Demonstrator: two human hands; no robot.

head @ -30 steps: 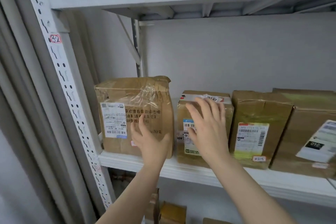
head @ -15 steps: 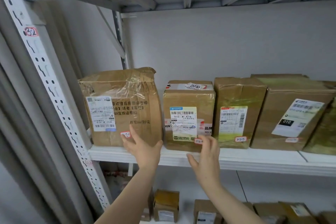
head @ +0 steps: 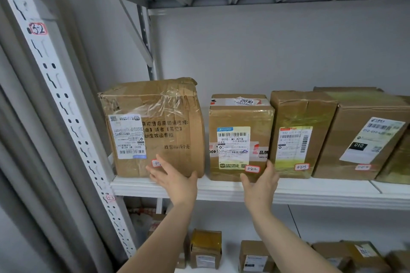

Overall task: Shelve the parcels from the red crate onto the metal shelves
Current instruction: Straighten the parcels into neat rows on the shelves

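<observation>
Left hand [head: 174, 180] flat, fingers straight, tips pressing low front of big taped parcel [head: 155, 128]; grasps nothing. Right hand [head: 260, 185] spread, relaxed, at bottom front of labelled parcel [head: 240, 139] just right of big parcel; contact unclear. Third parcel [head: 299, 135] and fourth parcel [head: 359, 137] further right. Shelf board [head: 321, 193] carries all four. Slotted upright [head: 55, 86] left of big parcel. Small boxes [head: 206, 248] below.
</observation>
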